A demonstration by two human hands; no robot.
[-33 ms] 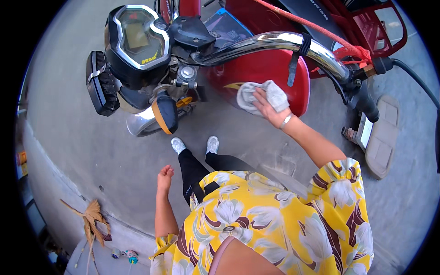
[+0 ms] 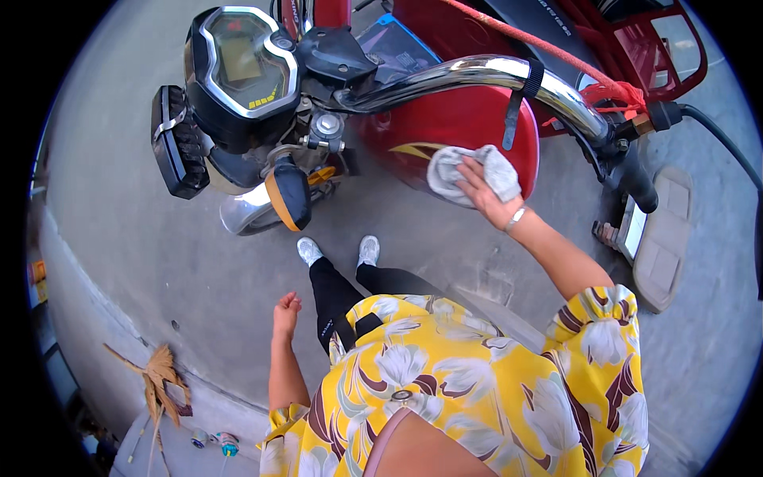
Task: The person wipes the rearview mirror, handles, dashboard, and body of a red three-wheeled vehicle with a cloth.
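Note:
My right hand (image 2: 488,195) presses a crumpled light grey cloth (image 2: 500,170) against the lower part of a glossy red panel (image 2: 445,119) with a gold stripe. The panel sits beneath a chrome handlebar (image 2: 477,67) on what looks like a motor tricycle. Some of the cloth spreads out on both sides of my fingers. Down by my leg, my left hand (image 2: 287,316) hangs apart from the vehicle. Its fingers are curled in, and nothing shows in them.
A dashboard display (image 2: 242,63), a dark and orange turn signal (image 2: 288,193) and a front wheel fender (image 2: 248,211) are at the left. A red rope (image 2: 548,48) runs to the handlebar. A beige seat pad (image 2: 664,238) lies at right, dried leaves (image 2: 163,378) lower left.
My right hand and the cloth have slid a little to the right across the red panel, uncovering more of the gold stripe. My left hand stays almost in place.

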